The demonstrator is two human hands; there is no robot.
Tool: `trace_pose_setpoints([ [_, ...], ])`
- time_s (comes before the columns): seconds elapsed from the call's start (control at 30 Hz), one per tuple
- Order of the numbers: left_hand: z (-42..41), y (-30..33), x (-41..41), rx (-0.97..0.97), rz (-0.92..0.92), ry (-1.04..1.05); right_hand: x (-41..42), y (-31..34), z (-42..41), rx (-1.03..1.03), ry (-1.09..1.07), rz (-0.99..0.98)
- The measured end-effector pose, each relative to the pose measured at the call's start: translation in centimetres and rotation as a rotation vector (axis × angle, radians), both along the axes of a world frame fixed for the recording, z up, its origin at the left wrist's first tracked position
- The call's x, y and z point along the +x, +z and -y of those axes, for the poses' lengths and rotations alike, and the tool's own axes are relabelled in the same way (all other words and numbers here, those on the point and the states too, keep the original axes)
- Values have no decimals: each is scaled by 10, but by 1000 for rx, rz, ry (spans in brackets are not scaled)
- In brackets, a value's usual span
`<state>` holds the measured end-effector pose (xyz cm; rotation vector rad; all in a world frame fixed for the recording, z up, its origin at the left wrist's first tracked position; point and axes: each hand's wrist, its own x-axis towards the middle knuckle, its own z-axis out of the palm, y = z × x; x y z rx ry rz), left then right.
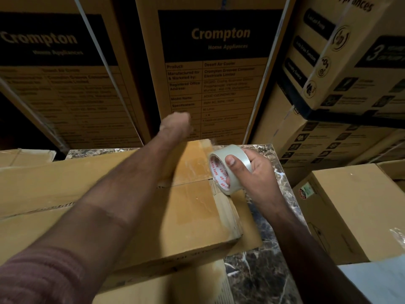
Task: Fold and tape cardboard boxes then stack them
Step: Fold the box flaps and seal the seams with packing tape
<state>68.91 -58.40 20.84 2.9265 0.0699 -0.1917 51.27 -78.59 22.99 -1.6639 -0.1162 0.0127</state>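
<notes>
Gripping the light, rigid roll of clear packing tape (229,170) at its rim, the right hand (254,172) holds it against the flat, stiff brown cardboard box (186,216) on the marble desk (260,279), while the left hand (176,126) hovers clenched.

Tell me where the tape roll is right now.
In the head view, the tape roll sits right of centre, gripped by the right hand at the right end of the cardboard box on the marble table.
</notes>
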Motion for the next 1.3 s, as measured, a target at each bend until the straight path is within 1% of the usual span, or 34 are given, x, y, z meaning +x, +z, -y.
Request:
trace_pose_setpoints([
  [0.03, 0, 9, -3, -54, 65, -15, -1, 1, 0, -2, -9, 8],
  [0.07, 1, 18, -5, -125, 89, -44, -2, 0, 0, -7, -19, 15],
  [0.1, 2, 27, -10, -164, 45, -105, -4, 0, -1, -10, -28, 18],
  [0.2, 9, 44, -37, -204, -262, -215, -9, 0, -8, -40, -53, 20],
  [0.23, 10, 39, -43, -210, -293, -216, -11, 1, -10, -35, -49, 6],
  [0.3, 11, 26, -53, -215, -248, -175, -17, 6, -12, -18, -10, -34],
  [0.4, 21, 23, -64, -138, -109, -138, -23, 12, -5, -50, 47, -52],
  [0.57, 29, 23, -77, -124, -53, -57, -36, 18, -4, -38, 70, -118],
  [0.63, 28, 20, -80, -123, -20, -24, -45, 19, -6, -35, 64, -103],
  [0.83, 38, 13, -97, -101, 128, 38, -68, 25, 3, -160, -26, -93],
  [0.9, 37, 10, -100, -100, 126, 37, -73, 26, 5, -145, 13, -90],
  [0.93, 37, 10, -100, -117, 94, 20, -75, 24, 6, -135, 38, -97],
  [1.03, 32, 20, -99, -255, -69, -39, -86, 11, 9, -137, 70, -141],
  [1.1, 27, 22, -103, -247, -111, -61, -94, 5, 5, -181, 64, -120],
  [1.2, 27, 8, -109, -143, 6, -16, -97, 3, 1, -180, 105, -73],
  [1.3, 39, -1, -117, -136, 80, -5, -99, 6, 11, -177, 79, -51],
])
